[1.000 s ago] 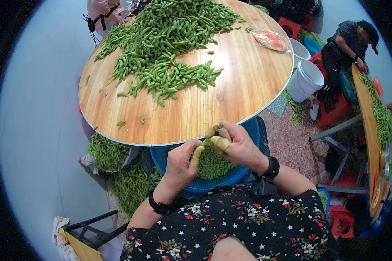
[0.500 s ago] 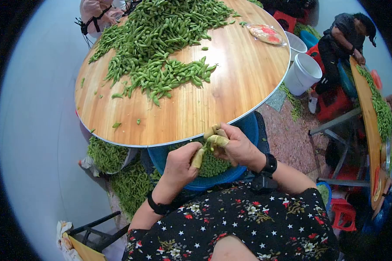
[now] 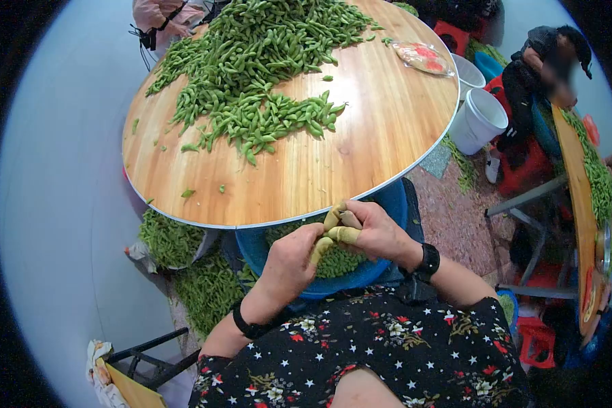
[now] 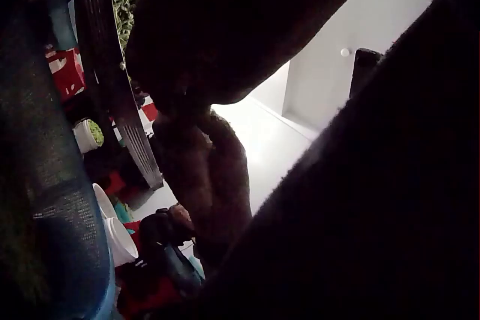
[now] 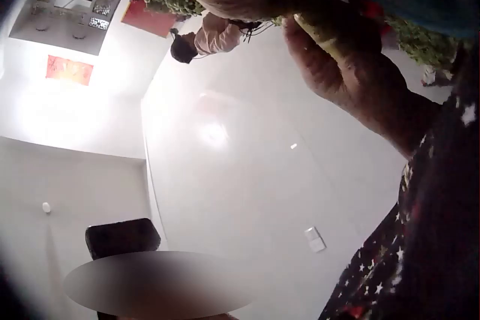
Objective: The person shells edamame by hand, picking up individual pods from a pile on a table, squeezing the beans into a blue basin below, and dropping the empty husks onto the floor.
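Note:
In the head view both hands meet over a blue basin [image 3: 393, 198] at the table's near edge. The left hand [image 3: 291, 260] pinches a green pod, mostly hidden, between thumb and fingers; the right hand [image 3: 386, 236] pinches it from the other side. Yellowish wraps cover several fingertips. Shelled green beans [image 3: 341, 262] lie in the basin below. A large heap of green pods [image 3: 272, 61] covers the back of the round wooden table [image 3: 387, 136]. The left wrist view is dark; in the right wrist view the left hand [image 5: 356, 80] shows beside a speck of green.
A plastic-wrapped packet [image 3: 423, 57] lies on the table's right side. White buckets [image 3: 479, 122] stand beyond the edge. More pods fill a sack [image 3: 168, 239] and lie on the floor at lower left. A person [image 3: 534, 75] sits at another table [image 3: 574, 183] on the right.
The hands have come closer together, and less of the green between their fingertips shows. The head view has shifted slightly and back again.

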A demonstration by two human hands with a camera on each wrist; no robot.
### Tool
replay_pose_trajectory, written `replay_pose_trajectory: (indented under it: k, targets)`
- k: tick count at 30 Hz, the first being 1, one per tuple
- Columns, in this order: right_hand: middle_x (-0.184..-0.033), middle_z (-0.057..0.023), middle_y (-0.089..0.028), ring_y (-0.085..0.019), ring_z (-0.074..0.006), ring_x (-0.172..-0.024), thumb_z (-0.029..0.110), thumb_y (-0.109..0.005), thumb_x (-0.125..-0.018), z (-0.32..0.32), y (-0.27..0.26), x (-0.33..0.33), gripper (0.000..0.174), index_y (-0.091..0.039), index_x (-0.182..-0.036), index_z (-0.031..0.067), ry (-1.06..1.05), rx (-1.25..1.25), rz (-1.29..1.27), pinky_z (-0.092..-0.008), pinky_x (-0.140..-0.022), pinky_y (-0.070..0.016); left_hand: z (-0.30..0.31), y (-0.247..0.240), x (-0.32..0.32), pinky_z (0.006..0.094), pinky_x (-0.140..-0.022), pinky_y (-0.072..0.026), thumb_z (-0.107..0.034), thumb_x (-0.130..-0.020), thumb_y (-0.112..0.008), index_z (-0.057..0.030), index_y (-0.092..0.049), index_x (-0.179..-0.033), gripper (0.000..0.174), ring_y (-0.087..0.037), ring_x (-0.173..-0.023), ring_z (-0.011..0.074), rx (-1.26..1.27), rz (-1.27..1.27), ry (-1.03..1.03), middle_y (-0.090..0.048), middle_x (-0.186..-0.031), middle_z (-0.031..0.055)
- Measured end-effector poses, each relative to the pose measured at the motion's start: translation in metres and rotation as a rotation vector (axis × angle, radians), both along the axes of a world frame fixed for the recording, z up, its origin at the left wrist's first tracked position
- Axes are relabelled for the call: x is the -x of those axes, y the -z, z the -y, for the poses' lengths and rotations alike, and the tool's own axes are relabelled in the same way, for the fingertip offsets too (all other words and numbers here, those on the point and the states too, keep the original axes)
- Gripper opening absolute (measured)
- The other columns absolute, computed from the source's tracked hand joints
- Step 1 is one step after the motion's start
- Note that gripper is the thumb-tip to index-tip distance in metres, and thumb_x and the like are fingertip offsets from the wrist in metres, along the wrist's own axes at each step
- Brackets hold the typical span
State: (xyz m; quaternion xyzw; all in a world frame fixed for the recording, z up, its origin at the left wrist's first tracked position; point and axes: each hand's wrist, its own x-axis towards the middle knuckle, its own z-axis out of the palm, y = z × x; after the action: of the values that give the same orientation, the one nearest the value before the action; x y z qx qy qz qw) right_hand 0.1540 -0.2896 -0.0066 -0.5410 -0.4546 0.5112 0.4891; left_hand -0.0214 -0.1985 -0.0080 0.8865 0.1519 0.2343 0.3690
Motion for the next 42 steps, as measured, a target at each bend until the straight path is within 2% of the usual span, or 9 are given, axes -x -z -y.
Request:
replay_pose_trajectory:
  k: [11,13,16,23,26,28,36,41,42]
  targets:
    - [-0.068,0.0001,-0.056,-0.044,-0.0045,-0.045,0.014,-0.06,-0.09,0.0,0.005,0.01,0.009,-0.057,-0.092,0.0053,-0.132,0.107,-0.285,-0.0199,-0.037,-0.0332,0.004,0.0,0.021,0.0411,-0.055,-0.0453,-0.005,-0.078,-0.062,-0.0025,-0.055,-0.084,0.01,-0.056,-0.065,0.0377,-0.011,-0.063,-0.02,-0.052,-0.069,0.0185]
    - [-0.078,-0.0043,-0.063,-0.058,-0.0119,-0.062,0.012,-0.059,-0.09,-0.001,0.015,0.004,0.011,-0.057,-0.095,0.0033,-0.323,-0.029,0.083,-0.0252,-0.054,-0.0464,-0.004,-0.01,0.056,0.0383,-0.062,-0.0489,-0.008,-0.079,-0.065,-0.0032,-0.061,-0.094,0.016,-0.061,-0.072,0.0331,-0.055,-0.35,0.031,-0.06,-0.081,0.0163]
    - [-0.09,-0.0154,-0.063,-0.062,-0.0321,-0.088,0.017,-0.057,-0.09,-0.007,0.041,0.002,0.016,-0.057,-0.098,0.0031,-0.35,-0.449,0.345,-0.0393,-0.077,-0.0485,-0.012,-0.027,0.082,0.0398,-0.074,-0.0502,-0.015,-0.082,-0.065,-0.0046,-0.062,-0.102,0.023,-0.061,-0.087,0.0319,-0.294,-0.832,0.124,-0.062,-0.098,0.0149]
    - [-0.094,-0.0116,-0.062,-0.062,-0.0283,-0.08,0.025,-0.052,-0.094,-0.012,0.02,-0.001,0.024,-0.054,-0.102,0.0025,-0.432,0.007,0.362,-0.0383,-0.071,-0.0479,-0.064,-0.061,-0.035,0.038,-0.085,-0.0483,-0.011,-0.082,-0.061,-0.0027,-0.055,-0.117,0.036,-0.055,-0.106,0.0331,-0.525,-0.353,0.265,-0.055,-0.118,0.0164]
    - [-0.083,-0.0053,-0.057,-0.055,-0.0104,-0.067,0.03,-0.052,-0.096,-0.001,0.051,0.002,0.028,-0.048,-0.109,0.0053,-0.402,0.118,-0.247,-0.0231,-0.054,-0.0424,-0.112,-0.029,-0.114,0.0418,-0.091,-0.0444,-0.016,-0.085,-0.057,-0.0047,-0.05,-0.123,0.04,-0.049,-0.117,0.0346,-0.682,-0.265,0.293,-0.05,-0.127,0.0152]
    - [-0.088,-0.0081,-0.059,-0.057,-0.0118,-0.068,0.03,-0.049,-0.098,0.005,0.044,0.001,0.029,-0.048,-0.109,0.0033,-0.443,0.249,-0.376,-0.0227,-0.058,-0.0466,-0.127,-0.019,-0.144,0.049,-0.097,-0.0381,-0.026,-0.088,-0.053,-0.008,-0.045,-0.13,0.046,-0.041,-0.125,0.0366,-1.088,-0.254,0.136,-0.046,-0.134,0.0137]
    - [-0.086,-0.0055,-0.06,-0.059,-0.0126,-0.065,0.033,-0.041,-0.1,0.032,0.085,0.022,0.033,-0.047,-0.121,0.0068,-0.373,0.373,-0.653,-0.0241,-0.054,-0.0488,-0.142,-0.014,-0.037,0.0566,-0.102,-0.0284,-0.039,-0.089,-0.051,-0.013,-0.042,-0.136,0.054,-0.031,-0.134,0.0368,-0.905,-0.443,0.184,-0.04,-0.143,0.0109]
    - [-0.083,-0.002,-0.054,-0.052,-0.0092,-0.063,0.033,-0.042,-0.1,0.025,0.074,-0.007,0.04,-0.043,-0.133,0.0101,-0.564,0.322,-0.327,-0.024,-0.051,-0.0443,-0.139,-0.049,-0.014,0.056,-0.099,-0.0282,-0.035,-0.085,-0.06,-0.0121,-0.061,-0.114,0.037,-0.037,-0.131,0.034,-0.89,-0.507,0.116,-0.045,-0.138,0.0128]
    - [-0.082,-0.0014,-0.052,-0.048,-0.008,-0.06,0.034,-0.043,-0.1,0.024,0.06,-0.013,0.039,-0.045,-0.128,0.007,-0.534,0.31,-0.304,-0.0234,-0.05,-0.0424,-0.139,-0.054,-0.027,0.0504,-0.095,-0.0372,-0.031,-0.085,-0.062,-0.0067,-0.064,-0.107,0.033,-0.048,-0.12,0.0377,-0.868,-0.389,0.121,-0.053,-0.129,0.0145]
